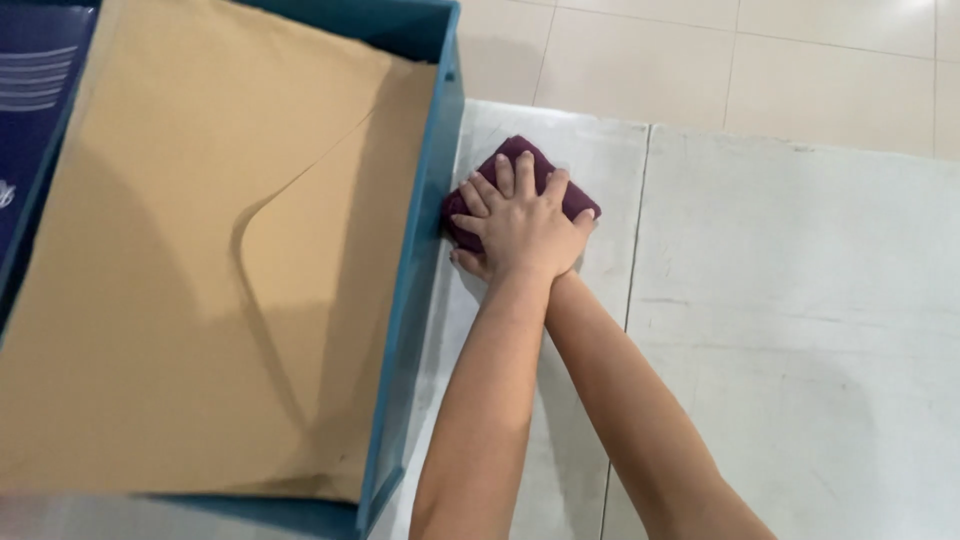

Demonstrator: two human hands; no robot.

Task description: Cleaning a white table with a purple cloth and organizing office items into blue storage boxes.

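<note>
Where the teal box [425, 250] meets the pale grey slab surface [800, 320], we press a folded maroon cloth [520, 160] flat with both hands stacked. Our left hand [520, 225] lies on top, fingers spread and extended, palm down on the cloth, not closed around it. Our right hand [475, 262] sits beneath it, almost wholly hidden; only a fingertip edge shows near the box wall, so we cannot tell how it is shaped. Both forearms cross at the wrists and run toward the lower edge of the view. The cloth touches the outer side of the box wall and rests on the slab just left of a narrow seam [635, 250] between two slabs. Inside the box, a large tan paper envelope [200, 250] with a curved flap fills nearly the whole opening. A dark blue package [35, 90] with pale stripes lies at the upper left corner. Beige floor tiles [750, 50] lie beyond the slabs.
</note>
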